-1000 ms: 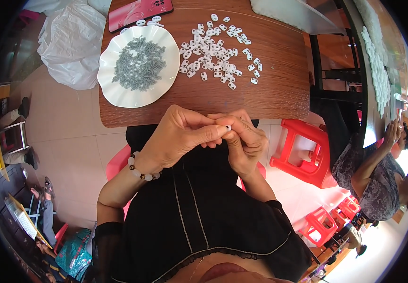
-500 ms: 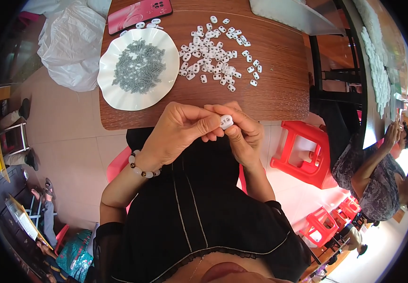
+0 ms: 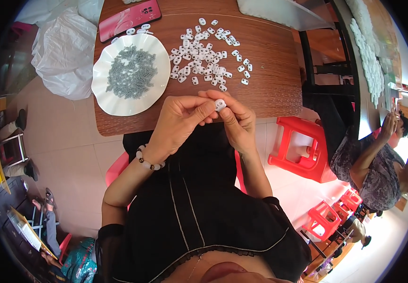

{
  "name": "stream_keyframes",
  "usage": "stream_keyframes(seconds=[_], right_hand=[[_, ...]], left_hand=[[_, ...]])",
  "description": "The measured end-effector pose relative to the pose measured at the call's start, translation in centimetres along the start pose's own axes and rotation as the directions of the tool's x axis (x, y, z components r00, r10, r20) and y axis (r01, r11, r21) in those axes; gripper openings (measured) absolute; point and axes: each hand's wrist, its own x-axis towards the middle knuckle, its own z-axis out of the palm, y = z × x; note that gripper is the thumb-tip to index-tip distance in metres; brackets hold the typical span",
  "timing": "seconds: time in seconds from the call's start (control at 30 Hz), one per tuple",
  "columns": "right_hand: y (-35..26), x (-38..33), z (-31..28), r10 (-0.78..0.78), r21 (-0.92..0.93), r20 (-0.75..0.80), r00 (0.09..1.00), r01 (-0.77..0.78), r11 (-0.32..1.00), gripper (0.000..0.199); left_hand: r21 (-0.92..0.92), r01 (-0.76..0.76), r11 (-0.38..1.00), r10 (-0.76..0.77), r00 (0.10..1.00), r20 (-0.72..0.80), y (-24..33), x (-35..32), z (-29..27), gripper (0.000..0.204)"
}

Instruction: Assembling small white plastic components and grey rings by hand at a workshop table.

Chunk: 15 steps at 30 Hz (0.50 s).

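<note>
Toggle (image 3: 220, 105), in the head view, sits by the table (image 3: 279, 70)'s near edge, pinched between left hand (image 3: 179, 120) and right hand (image 3: 240, 126). One second ago fingers mostly covered it; now its holed face shows, suggesting it was turned mid-handling. Both hands are nearly closed, thumbs against fingertips.

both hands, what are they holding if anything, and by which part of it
A small white piece with holes, held at its edges by the fingertips of the left hand and right hand.
</note>
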Motion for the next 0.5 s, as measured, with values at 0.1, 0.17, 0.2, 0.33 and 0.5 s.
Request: stream_keyframes(seconds=[0.1,0.17,0.2,0.33,0.5], right_hand=[[0.3,0.2,-0.5,-0.071,-0.130,0.006,0.997,0.071,0.989,0.032],[0.3,0.2,-0.4,-0.064,-0.107,-0.035,0.997,0.060,0.993,0.032],[0.3,0.3,-0.4,-0.065,-0.109,-0.034,0.997,0.061,0.992,0.032],[0.2,0.4,-0.2,-0.045,-0.069,-0.073,0.996,0.040,0.997,0.033],[0.2,0.7,0.0,-0.040,-0.047,-0.101,0.994,0.035,0.998,0.033]], left_hand=[[-0.043,-0.003,0.999,0.002,1.000,-0.021,-0.1,0.4,0.5,0.021],[-0.083,-0.002,0.997,-0.001,0.999,-0.036,-0.2,0.6,0.6,0.021],[-0.075,-0.009,0.997,0.007,1.000,-0.027,-0.3,0.7,0.5,0.021],[-0.125,0.047,0.991,-0.049,0.999,-0.014,-0.2,1.0,0.3,0.023],[-0.203,0.079,0.976,-0.075,0.997,0.025,-0.8,1.6,-0.2,0.024]])
